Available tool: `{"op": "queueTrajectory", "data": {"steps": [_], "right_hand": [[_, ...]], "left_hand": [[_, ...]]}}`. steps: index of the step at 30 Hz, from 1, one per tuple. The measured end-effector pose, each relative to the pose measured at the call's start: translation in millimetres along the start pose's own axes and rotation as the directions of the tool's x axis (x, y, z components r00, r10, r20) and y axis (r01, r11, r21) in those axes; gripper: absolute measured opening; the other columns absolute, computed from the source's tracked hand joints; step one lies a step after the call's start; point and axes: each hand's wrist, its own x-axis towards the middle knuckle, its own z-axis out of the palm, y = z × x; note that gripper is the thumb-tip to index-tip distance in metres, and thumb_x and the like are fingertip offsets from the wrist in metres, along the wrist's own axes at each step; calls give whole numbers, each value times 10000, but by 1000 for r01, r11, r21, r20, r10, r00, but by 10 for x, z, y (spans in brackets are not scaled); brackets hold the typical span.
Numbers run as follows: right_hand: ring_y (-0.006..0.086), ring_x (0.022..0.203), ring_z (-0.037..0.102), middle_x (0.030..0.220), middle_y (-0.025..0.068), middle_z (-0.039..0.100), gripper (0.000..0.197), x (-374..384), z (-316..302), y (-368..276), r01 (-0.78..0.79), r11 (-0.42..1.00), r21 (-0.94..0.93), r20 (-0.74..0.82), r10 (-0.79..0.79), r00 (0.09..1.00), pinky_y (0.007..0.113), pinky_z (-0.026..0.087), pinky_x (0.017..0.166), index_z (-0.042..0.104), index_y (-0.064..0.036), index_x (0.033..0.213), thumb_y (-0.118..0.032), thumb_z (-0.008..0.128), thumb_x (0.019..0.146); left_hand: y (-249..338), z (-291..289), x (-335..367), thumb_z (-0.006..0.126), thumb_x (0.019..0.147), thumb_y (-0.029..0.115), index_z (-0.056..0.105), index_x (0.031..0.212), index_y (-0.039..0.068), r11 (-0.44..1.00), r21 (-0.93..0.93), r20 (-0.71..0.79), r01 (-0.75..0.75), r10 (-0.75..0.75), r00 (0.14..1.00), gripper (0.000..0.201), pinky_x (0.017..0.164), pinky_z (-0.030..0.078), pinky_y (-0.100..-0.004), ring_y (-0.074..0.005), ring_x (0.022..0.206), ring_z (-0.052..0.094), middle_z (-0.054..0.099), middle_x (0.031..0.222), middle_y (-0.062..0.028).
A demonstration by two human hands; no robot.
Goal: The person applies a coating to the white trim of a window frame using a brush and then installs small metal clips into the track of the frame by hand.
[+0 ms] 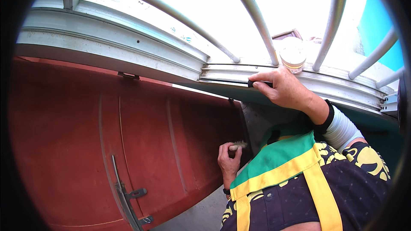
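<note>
My right hand (282, 89) reaches up to the window track (342, 86), its fingers closed round the black handle of a thin tool (251, 84). A narrow dark line runs left from that handle along the track; whether it is the tool's shaft or a groove is hard to tell. Lower down, beside the red door panel, my left hand (229, 161) grips a small brush (233, 148) with a pale handle. Its light bristles (241, 144) point to the right.
Metal bars (252, 13) cross the window opening. Outside them a round tub (293, 54) stands on the sill, by my right hand. A large red door panel (77, 137) with a metal latch (124, 192) fills the left side. My green and yellow apron (274, 162) hangs below.
</note>
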Motion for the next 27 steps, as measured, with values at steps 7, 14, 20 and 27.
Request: {"op": "queueTrajectory", "data": {"steps": [7,14,20,27], "right_hand": [[332,724,699,816,206,711,212,-200,-258,-145,21,1000,-8,178,-19,984,367,550,673,745,-15,1026,-114,661,858],[345,754,693,817,180,711,211,-263,-192,-193,105,985,-133,311,-59,948,414,551,712,743,-56,1024,-156,679,850],[336,692,683,741,152,694,197,-322,291,52,255,934,-251,522,-91,848,419,555,639,714,-49,981,-162,702,820],[360,724,685,748,176,690,169,-493,646,313,286,941,-182,723,-70,688,453,554,658,717,-41,942,-155,679,823]], "left_hand": [[-43,16,20,768,794,120,640,984,31,999,-35,-1,11,-11,1000,246,722,538,-350,-243,813,657,632,917,-96],[-32,-17,99,692,839,154,597,1002,19,981,-176,-51,-80,72,996,232,884,499,-420,-343,1017,613,613,1112,-180],[-34,8,-67,602,956,260,596,947,8,964,-259,-108,55,-86,990,253,935,468,-435,-345,1061,589,592,1180,-191],[250,190,-453,702,821,160,603,1255,52,969,223,-101,103,-83,992,458,1054,359,-457,-347,1275,467,541,1379,-148]]}}
